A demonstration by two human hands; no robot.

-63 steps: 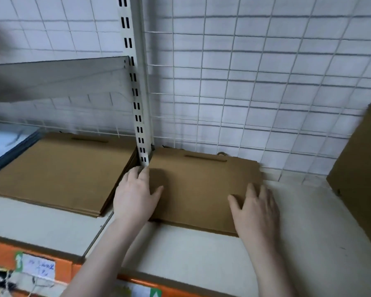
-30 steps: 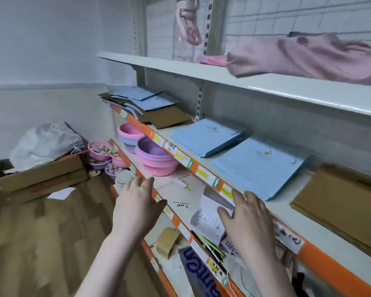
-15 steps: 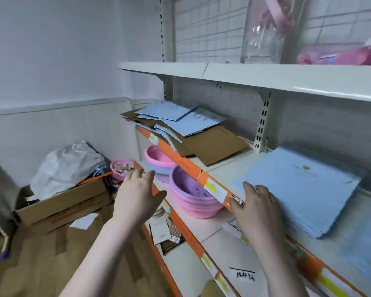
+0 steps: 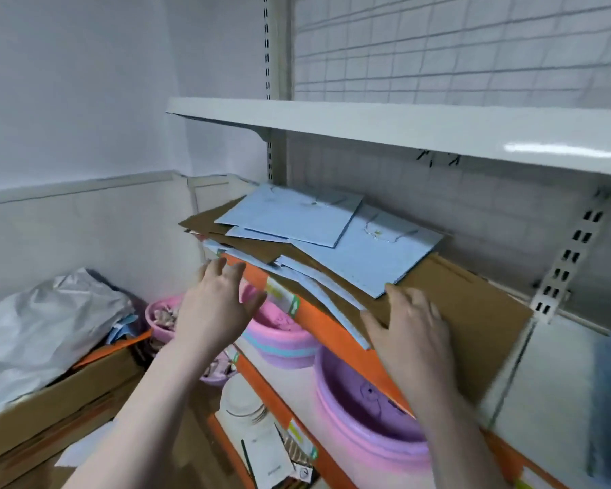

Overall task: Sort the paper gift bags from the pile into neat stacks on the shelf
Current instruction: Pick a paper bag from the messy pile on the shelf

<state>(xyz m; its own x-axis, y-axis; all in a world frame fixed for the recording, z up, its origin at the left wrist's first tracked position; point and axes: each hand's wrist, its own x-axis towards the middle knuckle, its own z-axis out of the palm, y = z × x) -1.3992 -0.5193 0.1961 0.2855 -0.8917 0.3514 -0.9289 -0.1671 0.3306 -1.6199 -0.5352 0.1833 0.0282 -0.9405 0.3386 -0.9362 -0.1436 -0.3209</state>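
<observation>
Reaching mid-frame: left hand (image 4: 216,308) open, empty; right hand (image 4: 408,324) flat on the bag pile (image 4: 332,241). Bags look light, slippery; grip edges.

The single head-worn camera looks forward and down, close to the shelf (image 4: 332,330), facing the wall corner, with both forearms entering from the bottom edge.

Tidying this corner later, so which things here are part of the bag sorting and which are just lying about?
Job: blue gift bags, brown gift bags, shelf, left hand, right hand.
Lying about: pink basins, cardboard box, crumpled white bag.
</observation>
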